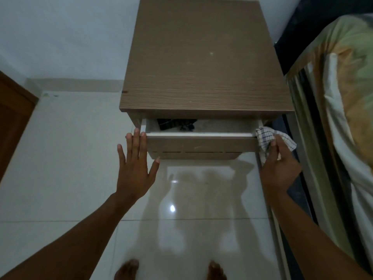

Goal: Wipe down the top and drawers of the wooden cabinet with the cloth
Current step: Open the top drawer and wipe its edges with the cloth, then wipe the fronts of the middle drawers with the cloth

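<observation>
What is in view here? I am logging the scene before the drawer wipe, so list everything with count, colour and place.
wooden cabinet: one, grey-brown wood grain, centre, against the wall
drawer: one, same wood front with white inner sides, pulled partly out below the top
dark items: a bundle, black, inside the drawer at its left; too dim to identify
cloth: one, white with dark checks, at the drawer's right corner
bed: one, pale green and orange cover, right edge
door: one, brown, left edge
floor: glossy white tiles, below
left hand: open, fingertips at the drawer's left corner
right hand: gripping the cloth
feet: two, bare, bottom edge
</observation>
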